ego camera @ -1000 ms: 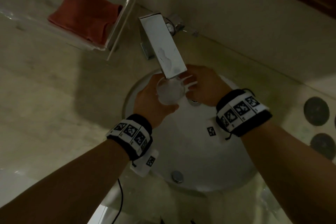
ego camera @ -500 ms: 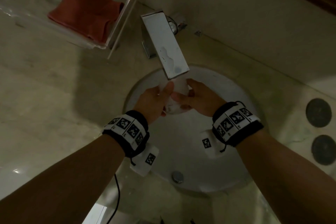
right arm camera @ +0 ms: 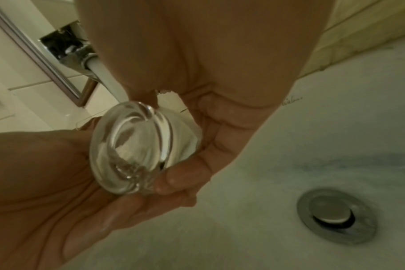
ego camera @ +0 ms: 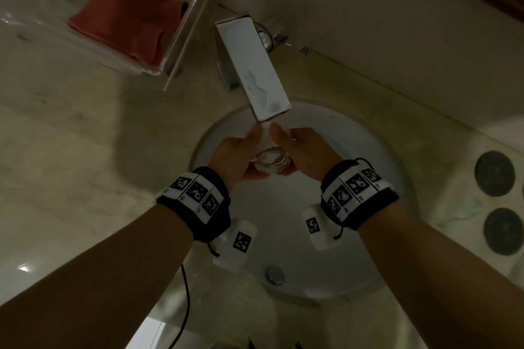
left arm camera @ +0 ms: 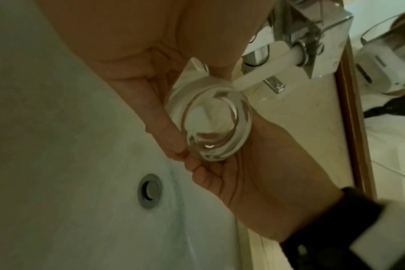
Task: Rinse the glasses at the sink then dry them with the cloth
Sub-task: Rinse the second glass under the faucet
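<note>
Both hands held one clear glass (ego camera: 270, 161) over the white sink (ego camera: 354, 249), directly under the flat chrome tap (ego camera: 255, 71). The left hand (ego camera: 235, 159) cupped its left side, fingers (right arm camera: 173, 177) curled beneath the thick base, while the right hand (ego camera: 303, 151) wrapped the opposite side, its fingers (left arm camera: 164, 124) lying along the wall. The glass was tilted, base toward the person. A white stream of water (left arm camera: 250, 80) fell from the spout to the glass; whether it entered the mouth was hard to judge in the dim views. The drain (right arm camera: 335, 213) sat below. A folded red cloth (ego camera: 127, 14) lay in a clear tray (ego camera: 187, 37) on the desk (ego camera: 56, 150), well apart to the left.
</note>
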`<state>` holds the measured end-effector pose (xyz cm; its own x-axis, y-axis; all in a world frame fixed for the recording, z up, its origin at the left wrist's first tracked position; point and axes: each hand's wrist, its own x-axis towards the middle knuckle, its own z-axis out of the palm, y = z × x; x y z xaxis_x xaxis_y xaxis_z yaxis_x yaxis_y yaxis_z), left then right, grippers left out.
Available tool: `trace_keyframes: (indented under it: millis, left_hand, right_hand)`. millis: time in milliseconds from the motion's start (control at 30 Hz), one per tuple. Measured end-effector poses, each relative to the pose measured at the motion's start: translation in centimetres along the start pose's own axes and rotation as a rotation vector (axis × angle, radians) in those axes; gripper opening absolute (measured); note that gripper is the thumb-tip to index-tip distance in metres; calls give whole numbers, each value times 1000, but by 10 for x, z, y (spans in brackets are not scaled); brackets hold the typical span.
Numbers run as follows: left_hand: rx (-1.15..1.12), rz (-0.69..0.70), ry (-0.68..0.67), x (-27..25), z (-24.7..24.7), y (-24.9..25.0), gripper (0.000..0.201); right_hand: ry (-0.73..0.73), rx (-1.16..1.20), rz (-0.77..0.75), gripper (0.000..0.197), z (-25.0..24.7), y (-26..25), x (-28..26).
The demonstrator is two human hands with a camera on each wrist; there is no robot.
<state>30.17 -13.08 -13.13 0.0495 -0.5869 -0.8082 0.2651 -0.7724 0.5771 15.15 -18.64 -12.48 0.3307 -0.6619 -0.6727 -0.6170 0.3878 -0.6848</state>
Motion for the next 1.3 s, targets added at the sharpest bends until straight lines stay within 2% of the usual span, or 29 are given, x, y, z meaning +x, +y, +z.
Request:
trace_keyframes:
  millis: [67,167,267,367,433,533,633,733,867,1000,1100,1300]
  left_hand:
    - [-16,2,-19,0,-1,0,57]
    - [-48,23,-25,3,-2,-2,48]
    - [-49,66,-36,6,-3,-6,46]
    - [-89,97,-63,8,-6,-8,64]
    - [-72,132,-63,6,-6,-5,66]
    - [99,225,9,10,-9,-5,84]
    - [277,326,-16,13,-10,-7,97]
    - [252,338,2,12,-10,-5,91]
    - [166,374,-25,7,-11,-7,97]
    - [97,357,-25,1,-11,-6,83]
    - [77,347,-52,-1,-12,-4,92]
    - [88,319,-37,0,-12,-4,73]
  right_hand:
    - [7,5,-3,66,0,2,1]
    - [10,-2,-22,83,0,2,-1]
    - [-2,-41,-72,77,2,3,-2]
    - [14,-35,-111,62,1,0,-4]
    - [-17,19,-118,54,-2,-1,-5]
    - [-19,60,-144,68,-4,-1,-5]
    - [6,-7,-210,72,-1,0,-5]
    - [17,57,-224,74,1,-1,-7]
    - [21,99,-218,75,1,1,-8]
    - [23,115,-224,72,0,3,-6]
    - [23,123,-225,71,0,4,-6]
    - [27,130,-200,73,-1,6,-6]
